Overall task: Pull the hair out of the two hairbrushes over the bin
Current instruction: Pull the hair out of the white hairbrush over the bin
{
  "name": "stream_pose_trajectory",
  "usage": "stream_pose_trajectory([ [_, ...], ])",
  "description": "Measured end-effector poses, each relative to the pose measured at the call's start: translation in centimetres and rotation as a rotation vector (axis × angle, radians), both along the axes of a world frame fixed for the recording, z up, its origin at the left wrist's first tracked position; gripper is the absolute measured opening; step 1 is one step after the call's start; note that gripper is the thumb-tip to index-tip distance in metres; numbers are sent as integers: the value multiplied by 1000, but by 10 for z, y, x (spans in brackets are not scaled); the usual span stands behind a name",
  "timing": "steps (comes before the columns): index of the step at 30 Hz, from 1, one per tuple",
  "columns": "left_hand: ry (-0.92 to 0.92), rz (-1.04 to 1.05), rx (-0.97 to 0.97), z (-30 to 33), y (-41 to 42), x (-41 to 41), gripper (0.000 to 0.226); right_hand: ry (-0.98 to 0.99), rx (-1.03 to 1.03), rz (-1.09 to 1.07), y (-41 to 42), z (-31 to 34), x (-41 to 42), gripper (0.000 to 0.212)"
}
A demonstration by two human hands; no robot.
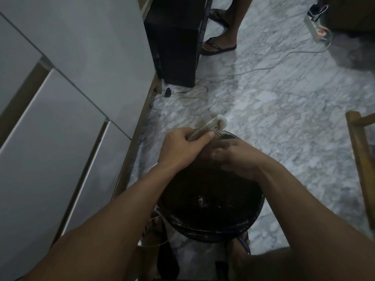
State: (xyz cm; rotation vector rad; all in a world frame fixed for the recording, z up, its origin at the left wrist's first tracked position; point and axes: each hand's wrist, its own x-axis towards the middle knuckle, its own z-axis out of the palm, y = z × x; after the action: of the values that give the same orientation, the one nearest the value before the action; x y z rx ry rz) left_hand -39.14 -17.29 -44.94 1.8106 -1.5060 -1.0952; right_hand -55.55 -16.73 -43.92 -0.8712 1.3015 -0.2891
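A pale hairbrush (215, 125) with light bristles is held over the far rim of a round black bin (211, 230) lined with a dark bag. My left hand (182, 148) is closed around the brush handle, thumb along its side. My right hand (237, 157) sits just below the bristles over the bin, fingers curled and pinched together; whether hair is between them is too dark to tell. Only one brush is in view.
White cabinet doors (60, 118) run along the left. A dark box-shaped unit (174, 41) stands ahead, with cables (263, 67) and a power strip (314, 27) on the marble floor. Another person's sandalled feet (219, 45) are beyond it. A wooden chair frame (363, 159) is right.
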Motion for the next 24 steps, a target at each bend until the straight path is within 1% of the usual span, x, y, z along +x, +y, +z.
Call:
stream_pose_trajectory([
  [2,2,38,-9,-1,-1,3,56,53,-52,68,0,0,-1,20],
  [3,-1,54,-6,-1,-2,5,58,63,-81,86,0,0,-3,19],
  [7,-5,150,20,-2,-6,14,54,68,-114,178,0,0,-13,26],
  [9,27,211,61,-3,-9,18,57,198,-132,286,0,-3,-17,29],
  [11,38,222,107,-3,-10,18,56,361,-129,442,2,-7,-19,29],
  [14,51,225,150,-3,-7,17,51,486,-64,640,4,-7,-17,30],
  [16,58,259,178,-5,-8,17,53,535,-35,699,5,-5,-16,30],
  [20,35,365,211,-9,-9,23,66,619,-12,805,9,-7,-10,24],
  [21,30,376,219,-11,-8,23,66,651,-19,837,11,-8,-8,23],
  [24,1,412,223,-13,-7,23,55,798,-89,934,16,-8,-6,24],
])
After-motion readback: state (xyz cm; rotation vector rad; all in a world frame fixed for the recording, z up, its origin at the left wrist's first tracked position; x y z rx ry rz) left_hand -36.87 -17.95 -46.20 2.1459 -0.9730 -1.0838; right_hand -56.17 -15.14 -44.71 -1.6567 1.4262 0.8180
